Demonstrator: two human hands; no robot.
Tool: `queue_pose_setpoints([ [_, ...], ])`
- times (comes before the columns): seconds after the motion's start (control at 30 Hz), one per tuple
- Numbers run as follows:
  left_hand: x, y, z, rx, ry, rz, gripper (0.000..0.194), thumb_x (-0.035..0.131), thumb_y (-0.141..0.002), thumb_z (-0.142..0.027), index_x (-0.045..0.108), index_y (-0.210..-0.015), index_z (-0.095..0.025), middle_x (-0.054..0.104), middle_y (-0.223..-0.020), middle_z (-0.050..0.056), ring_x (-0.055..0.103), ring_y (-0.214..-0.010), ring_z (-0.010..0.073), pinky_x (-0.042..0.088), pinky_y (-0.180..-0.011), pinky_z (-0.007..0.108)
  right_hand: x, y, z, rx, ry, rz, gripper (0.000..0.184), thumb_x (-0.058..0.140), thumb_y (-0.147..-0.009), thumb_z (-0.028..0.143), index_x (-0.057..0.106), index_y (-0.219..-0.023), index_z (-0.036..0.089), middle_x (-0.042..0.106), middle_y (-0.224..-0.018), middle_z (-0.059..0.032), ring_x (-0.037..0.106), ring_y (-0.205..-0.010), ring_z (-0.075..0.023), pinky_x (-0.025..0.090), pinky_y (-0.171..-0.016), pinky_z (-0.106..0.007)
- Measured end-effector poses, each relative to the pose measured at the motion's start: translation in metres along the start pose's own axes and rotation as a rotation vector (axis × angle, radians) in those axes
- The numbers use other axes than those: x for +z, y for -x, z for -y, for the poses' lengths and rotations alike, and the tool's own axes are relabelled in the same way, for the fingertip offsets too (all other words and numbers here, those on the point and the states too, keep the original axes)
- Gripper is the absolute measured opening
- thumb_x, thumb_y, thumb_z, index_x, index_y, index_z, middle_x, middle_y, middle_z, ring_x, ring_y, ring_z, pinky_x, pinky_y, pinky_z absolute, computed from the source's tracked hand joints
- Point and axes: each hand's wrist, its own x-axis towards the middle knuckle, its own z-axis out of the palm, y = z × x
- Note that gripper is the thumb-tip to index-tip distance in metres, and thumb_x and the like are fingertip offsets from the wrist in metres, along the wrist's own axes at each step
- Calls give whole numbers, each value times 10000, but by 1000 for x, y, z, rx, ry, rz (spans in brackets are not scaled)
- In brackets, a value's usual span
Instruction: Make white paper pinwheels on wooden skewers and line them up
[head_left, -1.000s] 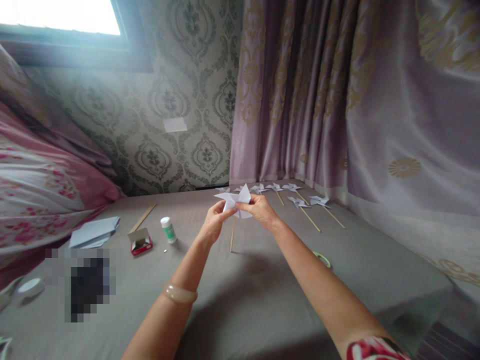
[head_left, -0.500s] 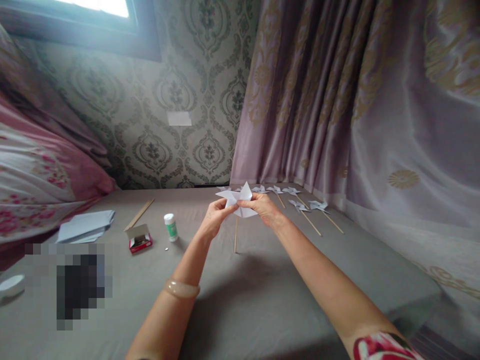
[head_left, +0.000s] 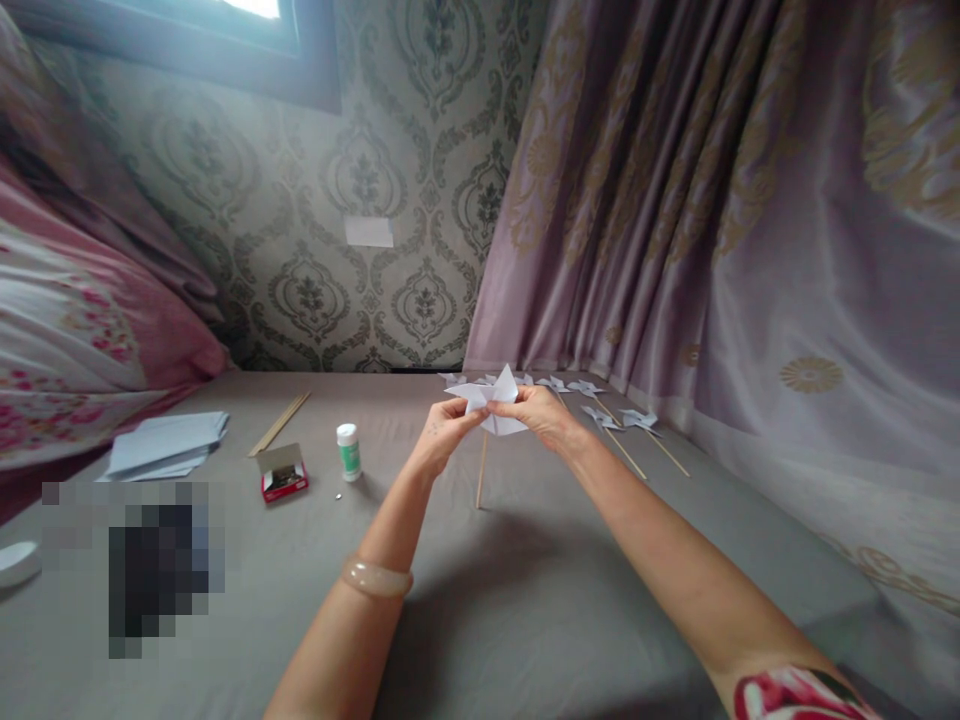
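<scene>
Pinching pinwheel [head_left: 502, 391] with left hand [head_left: 445, 428] and right hand [head_left: 550, 418], as before. Cannot read label [head_left: 350, 460] on bottle [head_left: 347, 435] at left.

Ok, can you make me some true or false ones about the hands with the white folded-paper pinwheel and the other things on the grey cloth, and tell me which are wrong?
1. The left hand and right hand both hold the white folded-paper pinwheel. True.
2. The small red cardboard box is closed. False: the box's flap stands open.
3. The white-and-green cylindrical bottle stands upright on the grey cloth. True.
4. The shiny cream-coloured bangle is on the right forearm. False: the bangle is on the left forearm.
5. More white paper pinwheels on thin wooden sticks lie on the cloth. True.
</scene>
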Motion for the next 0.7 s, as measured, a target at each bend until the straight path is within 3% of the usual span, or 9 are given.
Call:
queue_pose_setpoints([
  [0.13, -3, -1, 1, -23, -28, 24, 397, 827, -525, -447, 756, -754, -131, 687, -692, 24, 567, -697, 154, 405, -725, 260, 4, 6, 4, -65, 62, -26, 284, 775, -502, 314, 709, -720, 145, 694, -676, -14, 613, -638, -170, 458, -623, -287],
  [0.37, -6, 0, 1, -22, -51, 25, 381, 820, -519, -458, 758, -722, -142, 690, -702, 23, 554, -672, 146, 400, -703, 260, 15, 12, -1, -126, -28, -70, 268, 709, -529, 315, 691, -734, 142, 697, -696, -20, 605, -642, -169, 457, -609, -278],
  [0.7, -5, 5, -4, 25, -104, 45, 306, 804, -564, -411, 761, -716, -148, 680, -680, 11, 550, -658, 132, 412, -695, 257, 11, 15, -3, -202, 23, -3, 250, 693, -578, 326, 676, -759, 155, 699, -736, -14, 602, -669, -160, 457, -652, -274],
])
